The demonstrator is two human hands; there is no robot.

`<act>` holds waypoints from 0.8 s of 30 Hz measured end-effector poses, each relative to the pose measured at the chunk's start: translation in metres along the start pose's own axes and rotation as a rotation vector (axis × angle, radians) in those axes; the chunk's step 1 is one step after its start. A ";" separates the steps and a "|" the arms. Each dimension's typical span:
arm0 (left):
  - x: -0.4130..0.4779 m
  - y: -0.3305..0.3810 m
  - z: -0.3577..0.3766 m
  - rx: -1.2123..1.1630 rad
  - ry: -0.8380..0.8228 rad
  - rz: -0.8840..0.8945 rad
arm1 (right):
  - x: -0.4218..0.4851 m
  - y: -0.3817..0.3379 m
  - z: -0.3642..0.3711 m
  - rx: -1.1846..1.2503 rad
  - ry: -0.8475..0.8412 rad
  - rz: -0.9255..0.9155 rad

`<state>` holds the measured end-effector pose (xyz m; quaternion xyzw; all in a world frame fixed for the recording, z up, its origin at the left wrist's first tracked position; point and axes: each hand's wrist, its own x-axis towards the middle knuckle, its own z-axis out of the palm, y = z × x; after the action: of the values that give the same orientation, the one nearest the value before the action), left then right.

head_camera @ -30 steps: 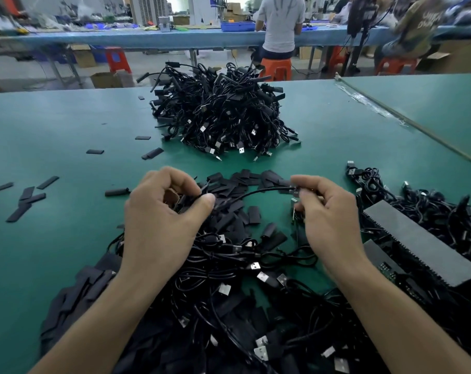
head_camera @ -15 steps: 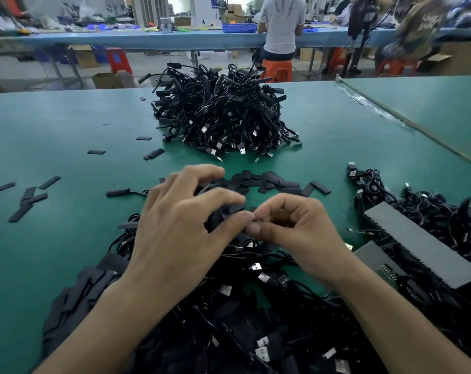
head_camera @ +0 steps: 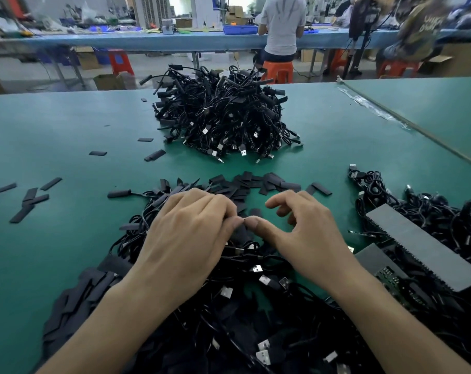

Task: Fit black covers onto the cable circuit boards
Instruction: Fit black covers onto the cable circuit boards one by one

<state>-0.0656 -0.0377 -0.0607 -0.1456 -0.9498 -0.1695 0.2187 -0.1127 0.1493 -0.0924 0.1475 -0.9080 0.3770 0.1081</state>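
Observation:
My left hand and my right hand meet thumb to thumb over a tangle of black USB cables at the table's near edge. The left hand's curled fingers and thumb pinch a small black cover, which shows just below the thumbs; what is inside it is hidden. My right thumb presses against that piece while the other right fingers are lifted and loosely curled. Loose flat black covers lie just beyond the hands. One cable end with a cover on it lies to the left.
A big pile of black cables sits mid-table. More covers lie scattered at left and heaped at lower left. Grey circuit-board panels rest among cables at right. A person stands at a far bench.
A second ago my hands were apart, stretching a cable between them. They came together, and my right index finger has now lifted off, leaving the thumb on the piece.

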 end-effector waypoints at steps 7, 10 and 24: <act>0.000 0.001 -0.002 -0.203 0.050 -0.059 | 0.005 0.010 -0.006 -0.125 -0.065 0.132; -0.002 0.003 0.000 -0.168 0.006 0.007 | 0.003 0.010 -0.006 -0.237 -0.296 0.227; -0.006 -0.007 0.014 -0.269 -0.121 -0.012 | 0.002 0.006 -0.004 -0.172 -0.270 0.219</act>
<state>-0.0681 -0.0402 -0.0771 -0.1777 -0.9308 -0.2878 0.1385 -0.1163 0.1562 -0.0930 0.0871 -0.9537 0.2846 -0.0440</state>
